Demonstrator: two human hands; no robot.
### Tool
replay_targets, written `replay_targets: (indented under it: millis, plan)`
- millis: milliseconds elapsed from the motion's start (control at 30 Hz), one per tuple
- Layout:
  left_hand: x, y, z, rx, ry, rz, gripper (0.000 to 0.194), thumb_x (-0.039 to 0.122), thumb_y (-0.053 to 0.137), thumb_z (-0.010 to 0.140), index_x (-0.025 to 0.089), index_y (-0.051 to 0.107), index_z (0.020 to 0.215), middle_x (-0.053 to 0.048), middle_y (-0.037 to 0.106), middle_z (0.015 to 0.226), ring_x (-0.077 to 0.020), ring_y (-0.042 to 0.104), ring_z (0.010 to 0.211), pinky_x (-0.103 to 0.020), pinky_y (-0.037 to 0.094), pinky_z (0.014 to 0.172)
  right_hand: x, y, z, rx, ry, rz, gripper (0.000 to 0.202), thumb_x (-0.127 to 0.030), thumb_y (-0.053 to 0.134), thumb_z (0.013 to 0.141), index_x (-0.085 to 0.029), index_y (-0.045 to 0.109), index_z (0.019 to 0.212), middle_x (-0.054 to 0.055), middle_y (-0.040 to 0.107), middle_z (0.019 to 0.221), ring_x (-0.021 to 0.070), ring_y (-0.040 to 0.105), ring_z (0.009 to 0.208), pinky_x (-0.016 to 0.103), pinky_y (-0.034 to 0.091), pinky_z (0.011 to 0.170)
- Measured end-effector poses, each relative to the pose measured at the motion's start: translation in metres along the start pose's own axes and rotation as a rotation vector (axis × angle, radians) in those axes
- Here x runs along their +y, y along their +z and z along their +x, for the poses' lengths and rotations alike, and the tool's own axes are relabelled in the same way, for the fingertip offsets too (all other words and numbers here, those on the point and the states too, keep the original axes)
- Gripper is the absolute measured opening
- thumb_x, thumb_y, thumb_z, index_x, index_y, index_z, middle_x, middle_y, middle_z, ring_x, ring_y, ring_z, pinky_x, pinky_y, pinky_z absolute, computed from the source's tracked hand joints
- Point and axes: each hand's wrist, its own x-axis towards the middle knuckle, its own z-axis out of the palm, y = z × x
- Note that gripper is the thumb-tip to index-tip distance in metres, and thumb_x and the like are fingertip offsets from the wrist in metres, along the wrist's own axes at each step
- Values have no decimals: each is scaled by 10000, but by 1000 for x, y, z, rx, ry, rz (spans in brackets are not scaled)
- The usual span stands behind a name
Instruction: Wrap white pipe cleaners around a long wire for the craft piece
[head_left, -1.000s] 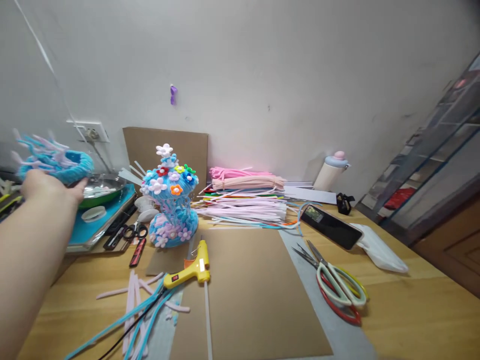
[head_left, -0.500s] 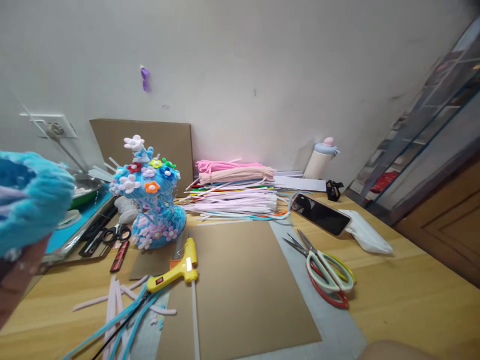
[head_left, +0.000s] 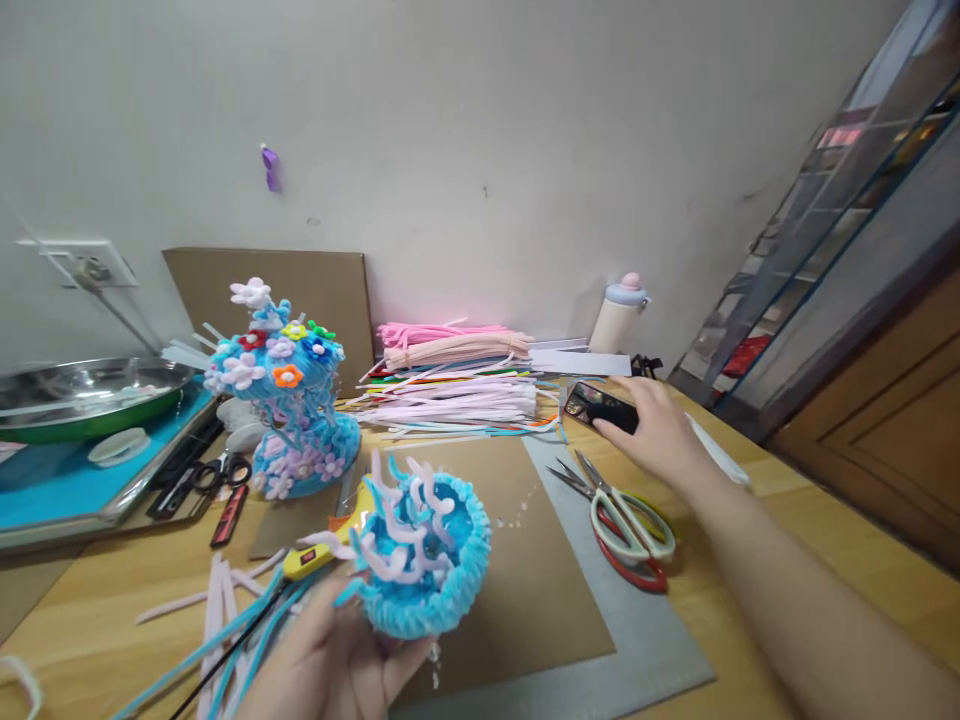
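My left hand (head_left: 337, 650) holds a round blue fuzzy pipe-cleaner piece (head_left: 474, 560) from below, above the brown board. Wavy pale pink and blue strands rise from its hollow, and clear droplet-like bits hang beneath it. At the right, my right hand (head_left: 660, 430) is around a dark smartphone (head_left: 589, 402) lying on the table, thumb at the near edge and fingers at the far edge. Its palm hides the phone's right part. Behind the blue piece, a yellow hot glue gun (head_left: 307, 560) is partly covered. A blue pipe-cleaner ornament with colourful flowers (head_left: 281, 375) stands back left.
Large scissors (head_left: 626, 530) lie near my right forearm. Bundled pipe cleaners (head_left: 457, 400) are stacked by the wall, with a bottle (head_left: 616, 320) to their right. Loose strips (head_left: 217, 610), small black scissors (head_left: 217, 472) and a metal bowl (head_left: 75, 425) are at left. Cardboard (head_left: 540, 590) covers the middle.
The blue piece has come from the far left to the front middle, in my left hand. My right hand has entered from the right and reached the smartphone. The view has shifted slightly.
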Motion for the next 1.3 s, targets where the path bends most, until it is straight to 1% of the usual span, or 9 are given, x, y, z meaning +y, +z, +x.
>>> replay_targets:
  millis: [133,267,600,733,800,900,1000,1167,1300]
  plan:
    - [-5,56,-4,3,44,66,552,143,579,775,171,507,1321,-121,704,1102,-293,659,1006,-404,521,879,71,29,16,-170,132,-433,854,-462,710,656,-189,350,1380,227,439,1325,438,472,1143,586,373,892]
    - [-1,61,-5,52,71,128,596,139,603,762,179,477,1344,-119,719,1063,-295,679,952,-406,535,841,110,42,-2,-196,190,-492,750,-476,619,752,-257,294,1391,200,516,1203,385,551,1019,460,428,764]
    - [-2,75,15,146,5,179,498,226,571,833,150,455,1311,-136,692,1114,-248,701,863,-386,566,773,139,35,13,-157,212,-477,735,-438,620,768,-184,322,1389,246,530,1126,397,522,1061,475,409,800]
    - [-5,73,32,100,26,215,420,263,582,844,160,487,1240,-127,704,1070,-224,702,820,-380,571,758,103,29,13,-65,247,-474,757,-476,617,756,-174,331,1389,292,431,1285,483,366,1206,671,211,919]
    - [-7,72,39,61,29,230,384,287,592,840,171,504,1196,-116,713,1036,-221,703,818,-387,568,768,60,27,3,42,172,-170,663,-433,547,815,-174,340,1389,249,369,1381,439,267,1302,663,122,1000]
    - [-11,75,45,-11,34,258,340,343,601,832,187,539,1128,-107,714,1042,-230,702,851,-396,562,788,-14,24,-23,-247,52,281,387,-474,471,864,-226,612,1126,111,641,1103,285,577,1052,437,423,939]
    - [-16,82,46,-61,10,287,327,345,589,835,187,556,1119,-104,701,1083,-227,697,871,-396,552,812,-67,21,-48,-757,248,859,409,-522,504,853,-207,656,1066,81,691,965,242,639,887,381,498,832]
    - [-21,91,47,-38,-23,324,358,286,564,839,190,527,1181,-112,683,1116,-230,693,885,-419,529,847,-81,21,-67,-954,496,1268,357,-470,593,827,-205,645,1061,48,704,859,178,653,719,344,522,730]
    - [-19,93,42,-119,-61,333,405,330,590,829,201,513,1205,-129,629,1195,-249,654,990,-379,518,835,-63,21,-66,-894,642,1368,264,-394,583,841,-193,644,1000,52,715,837,175,663,685,328,542,658]
